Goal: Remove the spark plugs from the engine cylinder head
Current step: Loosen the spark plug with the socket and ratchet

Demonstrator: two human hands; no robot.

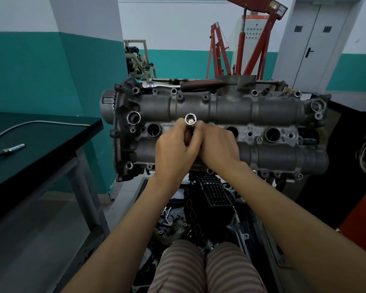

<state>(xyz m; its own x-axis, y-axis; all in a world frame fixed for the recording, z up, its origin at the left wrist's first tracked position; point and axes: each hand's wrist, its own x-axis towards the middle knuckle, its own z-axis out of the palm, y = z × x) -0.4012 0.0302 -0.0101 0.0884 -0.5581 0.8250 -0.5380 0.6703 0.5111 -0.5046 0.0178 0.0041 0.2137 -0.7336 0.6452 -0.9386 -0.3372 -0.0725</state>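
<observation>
The grey engine cylinder head (262, 106) stands in front of me with a row of round spark plug wells; three open wells show, one at the left (153, 130) and two at the right (273, 134). Both hands meet over the well between them. My left hand (173, 151) and my right hand (218, 146) grip a silver socket (190, 119), whose open end points up at me with something pale inside it. The socket's lower part and the well under it are hidden by my fingers.
A ratchet wrench with a red-black handle (201, 83) lies on the head's far edge. A dark table (40, 149) at the left carries a marker pen (7, 151) and a bent metal rod (36, 123). A red engine hoist (247, 45) stands behind. Engine parts (211, 199) lie below.
</observation>
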